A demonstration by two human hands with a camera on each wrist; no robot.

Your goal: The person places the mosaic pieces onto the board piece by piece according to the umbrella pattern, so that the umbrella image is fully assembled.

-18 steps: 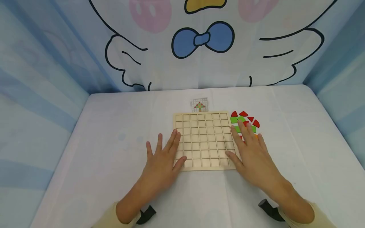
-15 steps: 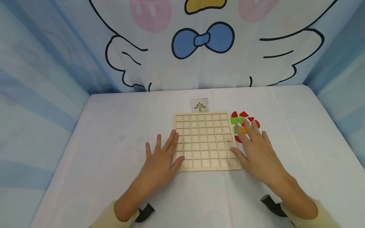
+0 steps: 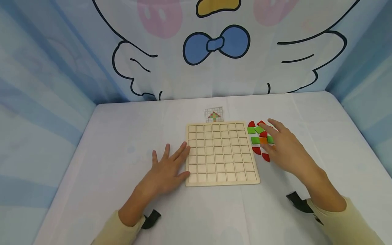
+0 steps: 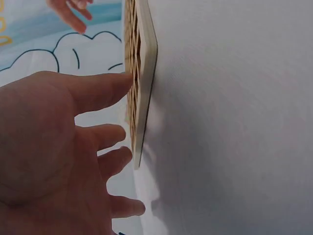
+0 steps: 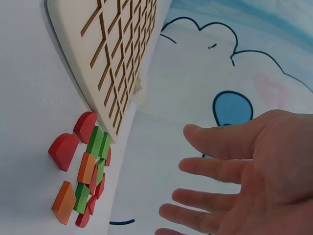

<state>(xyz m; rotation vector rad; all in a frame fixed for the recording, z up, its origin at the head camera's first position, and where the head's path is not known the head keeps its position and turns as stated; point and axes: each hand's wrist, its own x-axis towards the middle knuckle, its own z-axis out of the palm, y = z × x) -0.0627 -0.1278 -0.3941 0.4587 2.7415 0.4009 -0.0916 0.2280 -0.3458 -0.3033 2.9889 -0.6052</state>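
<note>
A pale wooden grid board point(image 3: 222, 153) lies on the white table. My left hand point(image 3: 163, 173) is at its left edge, fingers spread, with thumb and fingertips right at the rim; the left wrist view shows the thumb against the board's side point(image 4: 145, 93). Right of the board lie several small blocks: red quarter-rounds point(image 3: 256, 150), green squares point(image 3: 255, 140) and an orange block point(image 3: 263, 140). My right hand point(image 3: 291, 151) hovers over their right side, fingers apart and holding nothing, and covers some of them. The right wrist view shows another orange block point(image 5: 63, 201) at the near end.
Behind the board lies a small pattern card point(image 3: 213, 115), printed with a coloured figure on a grid. A cloth backdrop with a blue bow point(image 3: 215, 44) rises at the table's far edge. Black wrist mounts point(image 3: 298, 202) stick out by both sleeves.
My right hand has lifted off the board's right edge and moved right over the blocks, uncovering several of them. My left hand has slid slightly left, to the board's very edge.
</note>
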